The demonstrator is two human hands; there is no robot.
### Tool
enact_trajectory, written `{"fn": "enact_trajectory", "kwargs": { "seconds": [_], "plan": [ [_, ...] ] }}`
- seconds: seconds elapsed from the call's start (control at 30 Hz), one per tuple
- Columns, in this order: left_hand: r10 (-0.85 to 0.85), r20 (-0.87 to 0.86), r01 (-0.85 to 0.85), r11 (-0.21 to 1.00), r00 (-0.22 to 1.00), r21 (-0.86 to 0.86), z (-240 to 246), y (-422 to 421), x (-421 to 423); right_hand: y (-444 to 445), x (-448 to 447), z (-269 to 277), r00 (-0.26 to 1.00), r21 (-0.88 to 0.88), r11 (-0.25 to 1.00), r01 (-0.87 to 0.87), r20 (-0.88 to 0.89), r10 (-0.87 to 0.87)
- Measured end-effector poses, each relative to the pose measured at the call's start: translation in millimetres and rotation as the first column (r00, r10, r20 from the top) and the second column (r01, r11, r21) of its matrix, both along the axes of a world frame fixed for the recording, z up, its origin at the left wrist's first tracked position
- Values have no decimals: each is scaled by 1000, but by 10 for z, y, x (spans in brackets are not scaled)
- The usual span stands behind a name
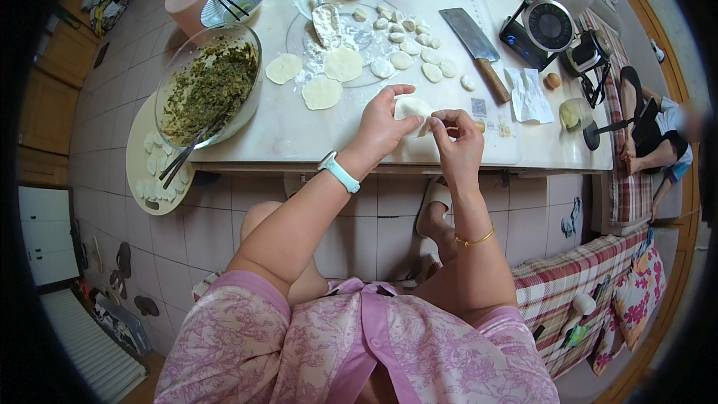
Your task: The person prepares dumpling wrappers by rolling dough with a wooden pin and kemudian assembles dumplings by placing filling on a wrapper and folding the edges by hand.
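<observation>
My left hand (377, 126) cups a pale round dough wrapper (412, 105) above the table's front edge. The thumb and fingers of my right hand (461, 139) pinch that wrapper's right edge; whether filling lies inside is hidden. A wooden rolling pin end (479, 126) shows just behind my right hand. Three flat dough wrappers (322, 93) rest to the left of my hands. Beyond them, several small floured dough pieces (401, 60) are scattered on the mat. A glass bowl of chopped green filling (210, 90) stands at the left, with dark chopsticks (190, 151) leaning out.
A cleaver (470, 33) lies right of the dough, near an egg (553, 80) and a black device (533, 31). A flour scoop (327, 25) sits at the back. At left, a tray of dumplings (147, 191) juts past the table edge. Another person (662, 123) sits at right.
</observation>
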State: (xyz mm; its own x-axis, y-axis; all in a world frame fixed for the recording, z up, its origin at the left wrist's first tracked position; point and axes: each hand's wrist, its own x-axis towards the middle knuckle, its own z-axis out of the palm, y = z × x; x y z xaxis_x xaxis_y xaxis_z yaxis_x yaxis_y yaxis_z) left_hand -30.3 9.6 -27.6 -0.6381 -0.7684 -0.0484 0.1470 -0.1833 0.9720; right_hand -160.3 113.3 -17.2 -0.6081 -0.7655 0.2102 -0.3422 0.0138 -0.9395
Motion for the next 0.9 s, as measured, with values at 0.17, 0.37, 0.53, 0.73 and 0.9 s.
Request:
{"fn": "enact_trajectory", "kwargs": {
  "seconds": [0.17, 0.37, 0.53, 0.73, 0.9],
  "plan": [
    [3, 44, 0, 998, 999, -64, 22, 6, -10, 14, -14, -10, 998, 14, 999, -37, -55, 37],
    [55, 98, -29, 968, 994, -249, -109, -4, -16, 15, 10, -5, 997, 61, 998, -25, -68, 29],
    [83, 187, -18, 944, 979, -328, 18, 45, 18, 34, 18, 43, 996, 81, 996, -24, -80, 30],
    [128, 267, -11, 917, 955, -399, 123, 112, 32, 46, -4, 17, 992, 106, 994, -5, -126, 19],
    [110, 274, 26, 894, 955, -447, 121, 150, 20, 48, -43, -49, 995, 135, 990, -31, -91, 44]
  ]
}}
